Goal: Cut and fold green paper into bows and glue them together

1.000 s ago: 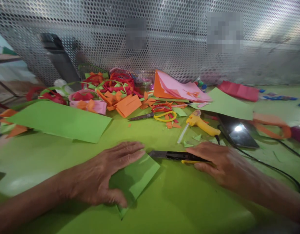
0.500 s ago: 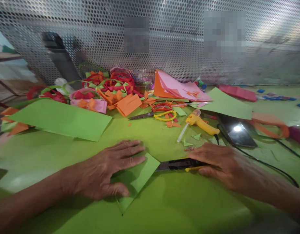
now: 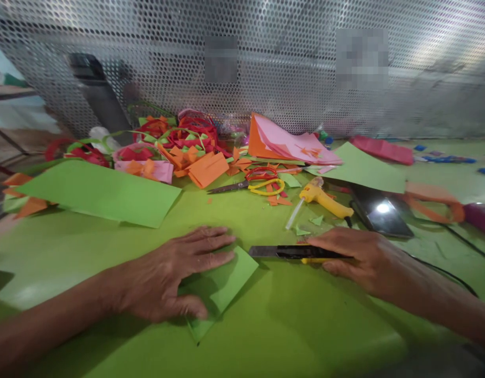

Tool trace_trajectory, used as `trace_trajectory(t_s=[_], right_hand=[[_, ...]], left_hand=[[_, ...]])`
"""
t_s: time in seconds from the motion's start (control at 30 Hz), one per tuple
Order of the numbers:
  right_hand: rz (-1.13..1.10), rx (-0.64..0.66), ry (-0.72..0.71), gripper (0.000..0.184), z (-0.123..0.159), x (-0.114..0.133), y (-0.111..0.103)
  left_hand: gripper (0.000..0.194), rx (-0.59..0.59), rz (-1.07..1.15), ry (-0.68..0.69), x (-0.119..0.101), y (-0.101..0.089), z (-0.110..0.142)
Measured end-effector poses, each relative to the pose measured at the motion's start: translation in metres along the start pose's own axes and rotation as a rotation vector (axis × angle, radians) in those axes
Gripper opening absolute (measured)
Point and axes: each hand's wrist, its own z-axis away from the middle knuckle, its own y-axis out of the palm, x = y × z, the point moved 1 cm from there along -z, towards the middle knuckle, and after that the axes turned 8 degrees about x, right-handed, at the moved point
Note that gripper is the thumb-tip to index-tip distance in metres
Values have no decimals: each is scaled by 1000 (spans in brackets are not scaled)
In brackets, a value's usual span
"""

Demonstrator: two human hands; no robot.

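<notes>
My left hand (image 3: 179,275) lies flat with fingers spread on a small piece of folded green paper (image 3: 236,278), pressing it to the green tabletop. Part of the paper is hidden under the palm. In my right hand (image 3: 354,257) is a utility knife (image 3: 293,252) with a black and yellow body, its blade out and pointing left. The blade tip is at the paper's upper right edge; whether it touches, I cannot tell.
Beyond my hands lie scissors (image 3: 246,185), a yellow glue gun (image 3: 324,200) and a dark phone (image 3: 384,212). A large green sheet (image 3: 100,191) lies at left. Orange paper pieces (image 3: 206,169) and pink sheets (image 3: 293,142) are heaped before a perforated metal panel (image 3: 274,63).
The knife in my right hand has moved up a little, its blade tip shifting from the paper's right corner to its upper right edge. My left hand and the paper stay put.
</notes>
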Motion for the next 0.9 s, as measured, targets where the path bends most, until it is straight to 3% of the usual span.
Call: trace_trajectory(t_s=[0.9], right_hand=[[45,34,41,35,3,-3,3]], left_hand=[[81,2,-40,20,0,2,2]])
